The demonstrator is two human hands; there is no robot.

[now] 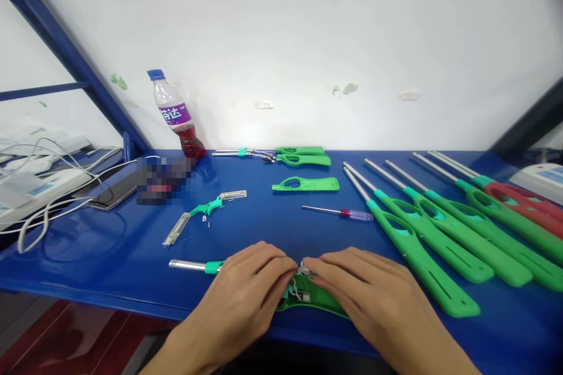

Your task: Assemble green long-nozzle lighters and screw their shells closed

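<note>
My left hand (250, 293) and my right hand (373, 293) meet at the front edge of the table, their fingertips pinched around a small whitish lighter part (303, 269). Its exact kind is too small to make out. Just below lies an opened green lighter housing (323, 300), with thin white wires and a small block inside; my hands cover much of it. The lighter's silver tube (187, 265) with a teal collar points out to the left, past my left hand.
Assembled green lighters (433, 269) and red ones (523, 202) lie on the right. Behind my hands are a screwdriver (352, 214), a green half shell (312, 184), teal triggers with clear fuel tanks (179, 228) and tiny loose parts. A bottle (176, 111) leans on the wall; cables (46, 211) lie left.
</note>
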